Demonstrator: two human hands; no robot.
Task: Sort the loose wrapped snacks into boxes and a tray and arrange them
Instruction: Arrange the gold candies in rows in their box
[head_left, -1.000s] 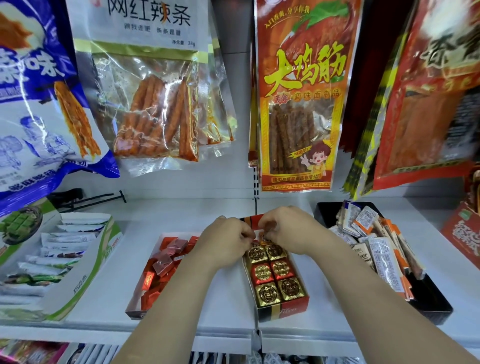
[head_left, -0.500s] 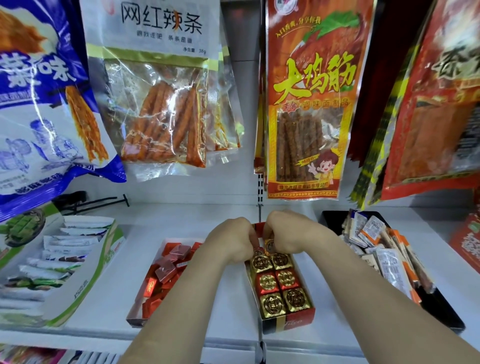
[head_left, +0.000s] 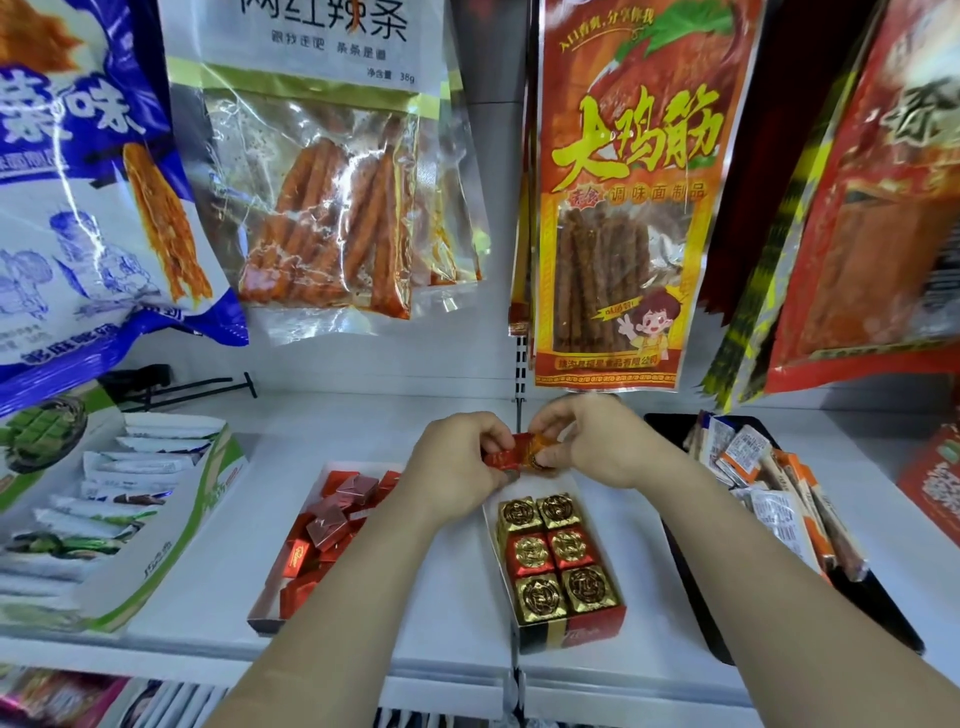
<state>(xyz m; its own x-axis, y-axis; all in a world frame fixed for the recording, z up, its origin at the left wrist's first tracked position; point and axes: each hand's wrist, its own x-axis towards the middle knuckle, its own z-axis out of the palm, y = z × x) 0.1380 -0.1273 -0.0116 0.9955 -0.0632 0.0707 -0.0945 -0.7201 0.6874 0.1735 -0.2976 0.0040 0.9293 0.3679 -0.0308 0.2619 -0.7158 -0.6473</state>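
Note:
Both hands meet above the far end of a red box (head_left: 592, 631) filled with gold and red foil snack cubes in two rows. My left hand (head_left: 457, 467) pinches a red wrapped snack (head_left: 501, 457). My right hand (head_left: 597, 441) pinches a red-and-gold wrapped snack (head_left: 540, 449) right beside it. The two pieces touch between my fingertips, lifted clear of the box. To the left a white box (head_left: 265, 618) holds loose red wrapped snacks. A black tray (head_left: 883, 623) on the right holds white and orange sachets.
A green-and-white carton (head_left: 156, 577) of white packets stands on the shelf at the left. Large snack bags (head_left: 618, 208) hang close above the hands. A red carton (head_left: 935, 483) sits at the far right. The shelf's front edge (head_left: 441, 680) runs below my forearms.
Both hands have risen from the box's far end with the wrapped snacks pinched between them. The view has shifted closer to the shelf.

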